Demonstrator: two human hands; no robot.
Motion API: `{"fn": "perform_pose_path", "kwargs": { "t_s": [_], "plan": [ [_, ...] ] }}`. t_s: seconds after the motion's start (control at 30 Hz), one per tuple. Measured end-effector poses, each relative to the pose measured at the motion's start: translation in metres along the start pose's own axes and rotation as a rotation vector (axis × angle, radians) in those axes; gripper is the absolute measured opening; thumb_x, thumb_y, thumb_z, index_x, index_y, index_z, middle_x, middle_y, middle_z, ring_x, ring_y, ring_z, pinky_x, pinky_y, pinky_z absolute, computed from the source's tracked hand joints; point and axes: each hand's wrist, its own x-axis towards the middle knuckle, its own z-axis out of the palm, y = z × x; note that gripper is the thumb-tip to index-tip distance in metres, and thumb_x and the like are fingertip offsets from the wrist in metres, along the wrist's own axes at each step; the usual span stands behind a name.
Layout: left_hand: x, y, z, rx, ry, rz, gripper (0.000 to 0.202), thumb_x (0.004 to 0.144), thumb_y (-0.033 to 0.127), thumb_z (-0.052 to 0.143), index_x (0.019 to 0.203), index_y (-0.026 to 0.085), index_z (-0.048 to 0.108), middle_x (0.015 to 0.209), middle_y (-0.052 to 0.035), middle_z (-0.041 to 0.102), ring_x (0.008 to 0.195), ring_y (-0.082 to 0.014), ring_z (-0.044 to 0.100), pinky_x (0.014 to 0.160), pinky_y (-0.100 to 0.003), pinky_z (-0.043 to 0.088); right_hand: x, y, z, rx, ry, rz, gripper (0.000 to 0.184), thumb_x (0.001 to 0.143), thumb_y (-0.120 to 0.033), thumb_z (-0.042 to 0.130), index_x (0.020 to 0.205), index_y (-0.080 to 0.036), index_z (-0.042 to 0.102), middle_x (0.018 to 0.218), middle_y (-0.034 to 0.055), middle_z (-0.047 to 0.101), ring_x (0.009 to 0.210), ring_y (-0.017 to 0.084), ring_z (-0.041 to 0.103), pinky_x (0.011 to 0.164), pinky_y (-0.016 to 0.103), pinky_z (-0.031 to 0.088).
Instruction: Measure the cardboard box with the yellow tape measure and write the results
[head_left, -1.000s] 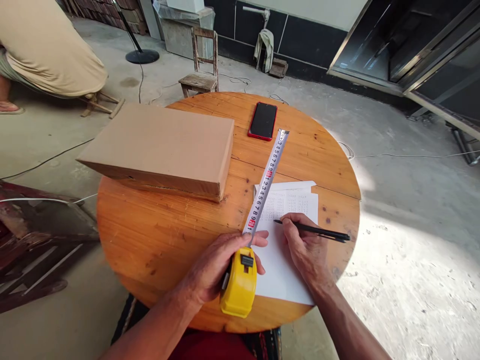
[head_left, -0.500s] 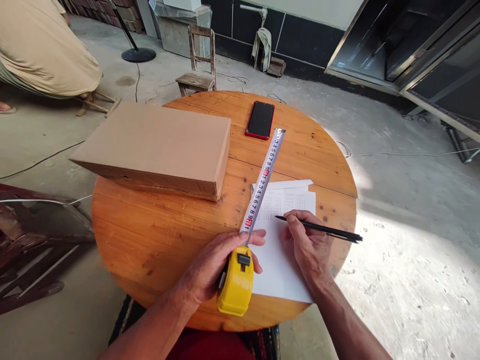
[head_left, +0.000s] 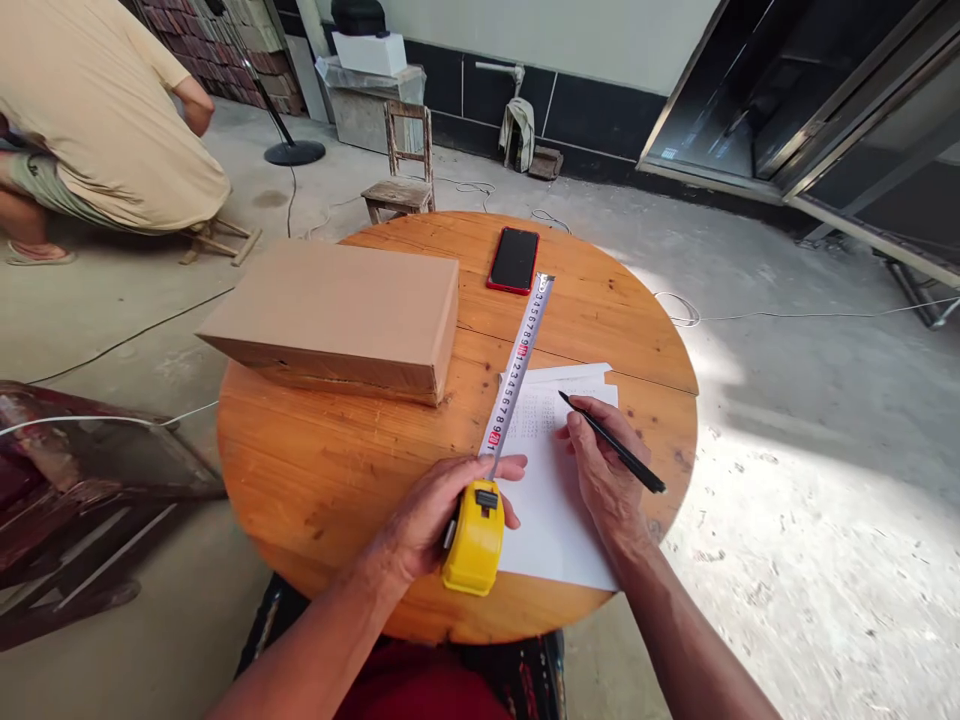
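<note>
My left hand (head_left: 442, 505) is closed around a yellow tape measure (head_left: 474, 545) at the near side of the table. Its blade (head_left: 517, 365) is pulled out, slanting away across the table, with the metal tip close to the phone. My right hand (head_left: 609, 465) grips a slim black pen (head_left: 619, 445) between thumb and fingers, the point up and to the left. Beneath that hand lies white paper (head_left: 551, 535) with rows of small writing near its top. A closed cardboard box (head_left: 337, 310) rests on the table, left of the blade.
The round wooden table (head_left: 322, 490) carries a phone (head_left: 514, 258) with a red edge. Behind it stands a small wooden chair (head_left: 401, 170). A person (head_left: 112, 120) in a tan shirt sits low at the left. Thin cables (head_left: 795, 315) cross the floor.
The pen has swung, its point moving up the page and its back end dropping lower. My left hand still holds the tape measure. The view has tilted up slightly, showing more of the seated person.
</note>
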Motion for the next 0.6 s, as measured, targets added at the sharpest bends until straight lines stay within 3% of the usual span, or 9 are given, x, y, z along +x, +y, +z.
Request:
{"fn": "perform_pose_path", "kwargs": {
  "t_s": [0.1, 0.17, 0.3, 0.4, 0.5, 0.6],
  "plan": [
    [-0.001, -0.002, 0.001, -0.013, 0.002, 0.024, 0.040, 0.084, 0.037, 0.049, 0.102, 0.006, 0.067, 0.072, -0.0120, 0.069, 0.046, -0.0112, 0.056, 0.044, -0.020, 0.037, 0.002, -0.006, -0.008, -0.088, -0.013, -0.051, 0.023, 0.087, -0.030, 0.052, 0.107, -0.023, 0.060, 0.089, 0.0028, 0.065, 0.072, 0.016, 0.065, 0.066, 0.031, 0.051],
    [-0.002, -0.003, 0.002, -0.023, -0.002, 0.026, 0.041, 0.082, 0.037, 0.052, 0.103, 0.006, 0.067, 0.070, -0.0117, 0.069, 0.046, -0.0114, 0.056, 0.045, -0.020, 0.038, 0.004, -0.011, -0.017, -0.223, -0.058, -0.162, 0.026, 0.088, -0.026, 0.049, 0.113, -0.023, 0.056, 0.099, 0.0044, 0.064, 0.082, 0.017, 0.064, 0.073, 0.033, 0.050],
    [-0.004, -0.004, 0.003, -0.017, -0.007, 0.012, 0.047, 0.080, 0.040, 0.053, 0.111, 0.005, 0.064, 0.060, -0.0097, 0.067, 0.043, -0.0114, 0.054, 0.043, -0.020, 0.036, 0.011, -0.011, -0.036, -0.728, -0.293, -0.435, 0.039, 0.086, -0.011, 0.042, 0.122, -0.020, 0.053, 0.112, 0.0100, 0.062, 0.097, 0.024, 0.059, 0.082, 0.039, 0.043],
    [-0.005, -0.004, 0.003, 0.001, -0.009, 0.031, 0.048, 0.080, 0.040, 0.053, 0.113, 0.005, 0.063, 0.059, -0.0096, 0.067, 0.041, -0.0100, 0.052, 0.041, -0.019, 0.035, 0.011, -0.003, -0.045, -0.967, -0.440, -0.512, 0.049, 0.079, -0.001, 0.040, 0.123, -0.019, 0.054, 0.120, 0.0119, 0.059, 0.108, 0.026, 0.054, 0.086, 0.041, 0.038],
    [-0.007, -0.005, 0.004, 0.008, -0.011, 0.053, 0.049, 0.080, 0.040, 0.054, 0.113, 0.004, 0.062, 0.057, -0.0090, 0.067, 0.039, -0.0097, 0.051, 0.041, -0.019, 0.034, -0.002, 0.005, -0.056, -0.965, -0.407, -0.465, 0.057, 0.075, 0.002, 0.037, 0.127, -0.018, 0.050, 0.129, 0.0110, 0.054, 0.110, 0.025, 0.054, 0.085, 0.040, 0.039],
    [-0.008, -0.006, 0.004, 0.009, -0.017, 0.065, 0.050, 0.079, 0.040, 0.055, 0.112, 0.003, 0.062, 0.056, -0.0088, 0.066, 0.042, -0.0120, 0.054, 0.041, -0.020, 0.036, -0.029, 0.007, -0.066, -0.861, -0.283, -0.421, 0.045, 0.083, -0.007, 0.037, 0.125, -0.017, 0.050, 0.128, 0.0113, 0.053, 0.112, 0.025, 0.052, 0.088, 0.041, 0.040]
  ]
}}
